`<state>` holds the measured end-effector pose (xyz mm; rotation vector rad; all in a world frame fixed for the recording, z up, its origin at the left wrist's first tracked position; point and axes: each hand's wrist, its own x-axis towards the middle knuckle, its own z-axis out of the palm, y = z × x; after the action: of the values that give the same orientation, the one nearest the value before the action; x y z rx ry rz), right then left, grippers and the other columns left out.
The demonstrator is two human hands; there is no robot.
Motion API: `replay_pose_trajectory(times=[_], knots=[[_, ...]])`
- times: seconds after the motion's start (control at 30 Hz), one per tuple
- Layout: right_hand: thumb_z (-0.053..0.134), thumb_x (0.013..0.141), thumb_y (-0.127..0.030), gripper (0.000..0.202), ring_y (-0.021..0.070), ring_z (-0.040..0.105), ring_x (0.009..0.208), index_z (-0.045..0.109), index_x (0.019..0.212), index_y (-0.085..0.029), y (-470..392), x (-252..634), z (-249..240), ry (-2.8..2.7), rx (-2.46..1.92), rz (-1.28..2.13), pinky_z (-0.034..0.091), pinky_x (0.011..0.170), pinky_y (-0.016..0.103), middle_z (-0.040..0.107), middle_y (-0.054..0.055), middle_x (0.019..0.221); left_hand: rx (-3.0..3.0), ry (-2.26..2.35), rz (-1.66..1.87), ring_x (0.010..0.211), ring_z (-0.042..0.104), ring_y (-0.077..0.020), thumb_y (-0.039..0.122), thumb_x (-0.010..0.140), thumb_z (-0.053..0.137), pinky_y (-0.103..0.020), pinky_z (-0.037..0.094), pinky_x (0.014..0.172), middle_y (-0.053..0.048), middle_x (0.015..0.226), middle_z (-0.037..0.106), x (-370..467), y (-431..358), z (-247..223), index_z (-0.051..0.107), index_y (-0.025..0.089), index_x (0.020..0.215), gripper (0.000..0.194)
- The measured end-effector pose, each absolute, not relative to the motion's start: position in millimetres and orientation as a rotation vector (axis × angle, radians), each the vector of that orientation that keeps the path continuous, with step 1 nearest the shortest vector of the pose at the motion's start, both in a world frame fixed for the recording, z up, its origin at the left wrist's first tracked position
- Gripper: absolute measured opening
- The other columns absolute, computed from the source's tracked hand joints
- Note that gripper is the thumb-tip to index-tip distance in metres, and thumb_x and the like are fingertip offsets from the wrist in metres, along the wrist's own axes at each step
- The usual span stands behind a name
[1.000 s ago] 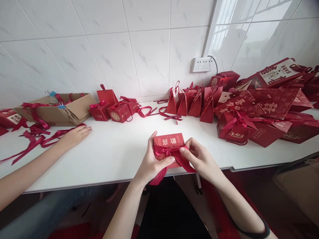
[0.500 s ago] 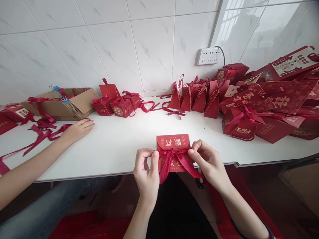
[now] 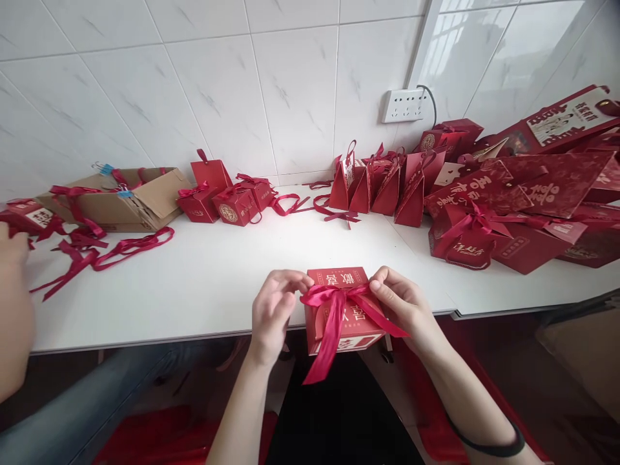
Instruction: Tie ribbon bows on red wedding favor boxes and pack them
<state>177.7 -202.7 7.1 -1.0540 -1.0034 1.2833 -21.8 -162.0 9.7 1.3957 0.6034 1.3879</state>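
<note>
A red gift box (image 3: 357,345) with gold lettering is at the table's front edge, partly over it, its near side and white label showing. A dark pink satin ribbon (image 3: 333,329) is tied in a bow on its top, with tails hanging toward me. My right hand (image 3: 400,303) pinches the bow's right side between thumb and forefinger. At the box's left corner is my left hand (image 3: 277,313), fingers curled and thumb apart from them. Its fingertips are by the bow's left loop, which sticks out freely.
Finished-looking red boxes (image 3: 237,208) stand along the tiled wall, beside an open cardboard tray (image 3: 140,210). Loose ribbons (image 3: 130,250) lie at left. Triangular boxes (image 3: 385,190) and piled red bags (image 3: 547,187) fill the right. Another person's blurred arm (image 3: 14,310) is at the left edge.
My left thumb and finger have come apart from the ribbon's left side. The box has tilted, showing its near side. The other person's hand has drawn back left from beside the cardboard tray.
</note>
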Motion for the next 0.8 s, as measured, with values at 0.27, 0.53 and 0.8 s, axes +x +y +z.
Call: replay_pose_trajectory(times=[0.27, 0.53, 0.8], knots=[[0.067, 0.076, -0.053, 0.042, 0.0073, 0.033, 0.047, 0.041, 0.068, -0.021, -198, 178, 9, -1.025, -1.039, 1.336, 0.024, 0.044, 0.021, 0.043, -0.004, 0.058, 1.655, 0.678, 1.212, 0.083, 0.059, -0.0201, 0.031, 0.078, 0.067, -0.033, 0.049, 0.078, -0.009, 0.085, 0.064, -32, -146, 24, 0.071, 0.021, 0.076, 0.011], [0.067, 0.077, -0.051, 0.04, 0.0082, 0.037, 0.051, 0.043, 0.069, -0.02, -197, 180, 9, -1.077, -1.035, 1.359, 0.029, 0.05, 0.022, 0.046, -0.004, 0.06, 1.785, 0.592, 0.819, 0.096, 0.054, -0.0274, 0.04, 0.075, 0.064, -0.045, 0.042, 0.095, -0.011, 0.099, 0.062, -40, -130, 50, 0.065, 0.022, 0.058, 0.025], [0.067, 0.075, -0.053, 0.043, 0.0072, 0.034, 0.049, 0.042, 0.067, -0.02, -197, 176, 13, -1.083, -1.041, 1.373, 0.026, 0.047, 0.021, 0.044, -0.005, 0.059, 1.652, 0.921, 0.756, 0.116, 0.049, -0.028, 0.047, 0.085, 0.053, -0.037, 0.042, 0.097, -0.01, 0.116, 0.057, -35, -139, 45, 0.067, 0.019, 0.07, 0.034]])
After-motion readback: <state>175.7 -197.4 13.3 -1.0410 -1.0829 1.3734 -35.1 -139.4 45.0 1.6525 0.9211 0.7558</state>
